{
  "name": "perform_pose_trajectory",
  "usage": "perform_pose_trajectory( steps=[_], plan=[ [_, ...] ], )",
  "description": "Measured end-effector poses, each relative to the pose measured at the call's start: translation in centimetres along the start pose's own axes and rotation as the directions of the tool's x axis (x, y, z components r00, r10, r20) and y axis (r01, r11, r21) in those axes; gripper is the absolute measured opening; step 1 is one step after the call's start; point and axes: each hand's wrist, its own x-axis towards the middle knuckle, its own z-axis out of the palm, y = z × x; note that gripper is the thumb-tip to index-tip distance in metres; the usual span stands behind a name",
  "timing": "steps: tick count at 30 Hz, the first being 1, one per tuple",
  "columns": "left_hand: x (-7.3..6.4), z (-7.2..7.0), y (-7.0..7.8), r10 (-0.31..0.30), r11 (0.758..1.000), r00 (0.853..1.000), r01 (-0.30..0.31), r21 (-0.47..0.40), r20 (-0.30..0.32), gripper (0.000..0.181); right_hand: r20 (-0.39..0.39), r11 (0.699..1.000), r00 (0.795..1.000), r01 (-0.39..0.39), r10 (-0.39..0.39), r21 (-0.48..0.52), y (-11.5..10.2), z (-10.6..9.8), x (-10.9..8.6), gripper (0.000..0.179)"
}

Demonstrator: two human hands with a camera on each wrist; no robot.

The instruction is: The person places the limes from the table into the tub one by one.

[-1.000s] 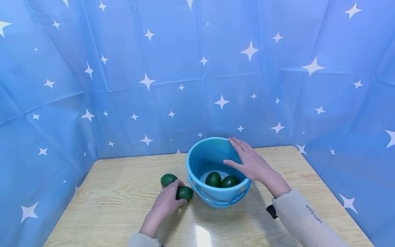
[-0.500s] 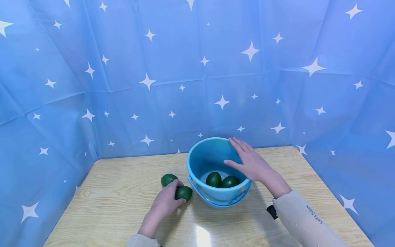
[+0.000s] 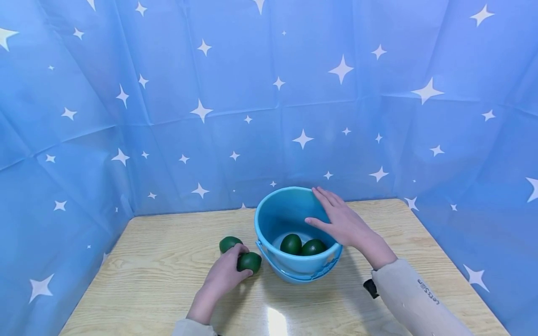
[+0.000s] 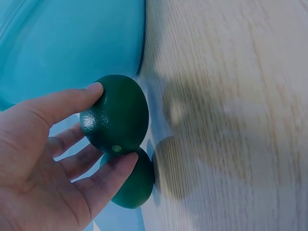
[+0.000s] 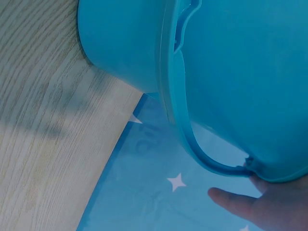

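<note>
My left hand grips a dark green round fruit low over the wooden table, just left of a blue bucket. In the left wrist view the thumb and fingers of the left hand curl round this fruit. A second green fruit lies right behind it, beside the bucket's wall. From the head camera that second fruit is on the table. Two more green fruits lie inside the bucket. My right hand rests flat on the bucket's right rim, fingers straight.
A blue star-patterned cloth walls in the table on three sides. The bucket's handle hangs down along its rim. A small black thing shows by my right sleeve. Bare tabletop lies beside the bucket.
The left hand has drawn the gripped fruit very slightly to the left. The right hand and the bucket have stayed still.
</note>
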Motion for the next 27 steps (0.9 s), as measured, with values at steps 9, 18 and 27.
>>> perform_pose_trajectory(
  steps=[9, 18, 27],
  plan=[
    [0.02, -0.11, 0.02, -0.002, 1.000, 1.000, 0.002, 0.000, -0.017, 0.047, 0.000, 1.000, 1.000, -0.002, 0.002, 0.002, 0.10, 0.09, 0.02, 0.086],
    [-0.04, -0.45, 0.20, 0.001, 1.000, 1.000, -0.002, -0.019, -0.031, 0.045, 0.001, 1.000, 1.000, -0.005, 0.005, -0.003, 0.05, 0.08, 0.03, 0.086],
    [-0.09, -0.87, 0.45, -0.006, 1.000, 0.999, 0.005, -0.026, -0.032, 0.045, -0.003, 1.000, 1.000, -0.002, 0.002, -0.002, 0.02, 0.04, 0.01, 0.085]
  ],
)
